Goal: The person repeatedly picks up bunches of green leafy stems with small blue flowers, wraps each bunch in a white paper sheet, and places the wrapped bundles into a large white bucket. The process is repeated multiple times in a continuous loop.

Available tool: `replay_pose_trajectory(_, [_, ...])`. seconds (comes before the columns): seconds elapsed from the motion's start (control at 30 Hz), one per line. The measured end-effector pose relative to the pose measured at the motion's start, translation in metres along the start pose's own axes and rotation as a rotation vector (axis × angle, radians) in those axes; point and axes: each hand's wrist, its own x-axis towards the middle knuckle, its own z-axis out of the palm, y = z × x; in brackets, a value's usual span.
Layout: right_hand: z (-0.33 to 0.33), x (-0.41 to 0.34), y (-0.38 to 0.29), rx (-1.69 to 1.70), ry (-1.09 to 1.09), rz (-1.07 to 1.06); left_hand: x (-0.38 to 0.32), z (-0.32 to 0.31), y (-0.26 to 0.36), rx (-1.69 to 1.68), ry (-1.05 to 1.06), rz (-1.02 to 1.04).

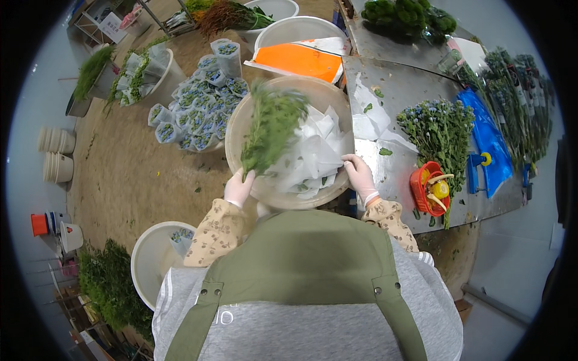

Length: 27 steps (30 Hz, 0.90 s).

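My left hand, in a pale glove, grips the stem end of a leafy green bunch. The bunch is blurred, and its leaves spread over a large round tub. Crumpled white wrapping paper and a few loose leaves lie in the tub. At the tub's right rim, the thumb and forefinger of my gloved right hand pinch an edge of that paper. On the metal table to the right rests a bunch of blue-flowered stems, with a red basket over its lower stems.
Paper-wrapped blue bunches stand to the left of the tub. An orange and white sheet lies beyond it. The metal table carries a blue tape dispenser and blue plastic. Behind my left elbow stands a white bucket.
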Motion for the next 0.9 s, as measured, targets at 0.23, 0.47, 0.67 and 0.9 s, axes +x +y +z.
replay_pose_trajectory(0.23, [0.030, 0.005, -0.014, 0.013, -0.307, 0.056, -0.010, -0.012, 0.012, -0.261, 0.072, 0.047])
replay_pose_trajectory(0.47, [0.048, 0.000, -0.118, 0.586, -0.578, 0.319, -0.064, 0.006, 0.068, -0.875, -0.133, -0.141])
replay_pose_trajectory(0.67, [0.057, 0.001, -0.168, 1.006, -0.563, 0.180, -0.066, 0.009, 0.075, -0.682, -0.125, 0.034])
replay_pose_trajectory(0.9, [0.050, 0.010, -0.156, 0.785, -0.464, 0.220, -0.060, 0.021, 0.096, -0.806, -0.061, 0.172])
